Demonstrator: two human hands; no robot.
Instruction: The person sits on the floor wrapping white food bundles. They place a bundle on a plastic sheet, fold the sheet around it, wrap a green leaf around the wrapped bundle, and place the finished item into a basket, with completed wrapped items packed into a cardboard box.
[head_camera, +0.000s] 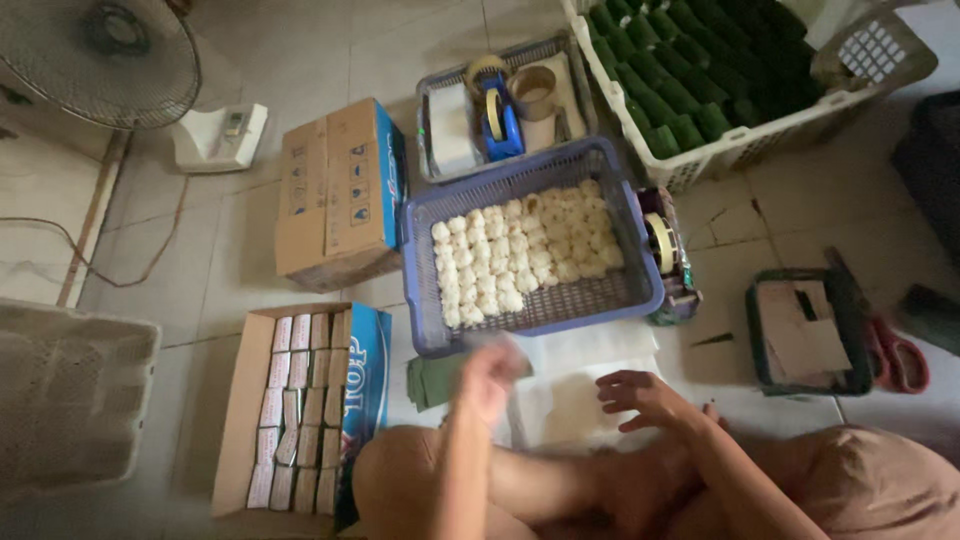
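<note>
White wrapping sheets (585, 375) are shown spread flat on the floor (240, 250) directly in front of the seated person, between the knees and the blue basket (420, 260). The right hand (650, 398) is laid on the sheets with fingers spread and nothing gripped, apparently to keep them flat. The left hand (488, 378) is raised at the left edge of the sheets and blurred by motion; something pale and thin appears to be pinched in its grip, but whether the grip is closed on it cannot be told. The sheets appear pale, thin and slightly translucent, and their edges are partly hidden by the arms.

The blue basket is set just beyond the sheets, within arm's reach, and is filled with rows of small white pieces (520, 255). A tape dispenser (665, 250) is seen touching its right side. To the left, an open carton (300, 410) is packed with upright rows of small wrapped packets. A closed carton (335, 195), a grey tray (435, 150) with tape rolls, and a white crate (730, 150) of dark green bundles are ranged farther back. A fan (95, 55) and a scale (220, 135) are visible at upper left.
</note>
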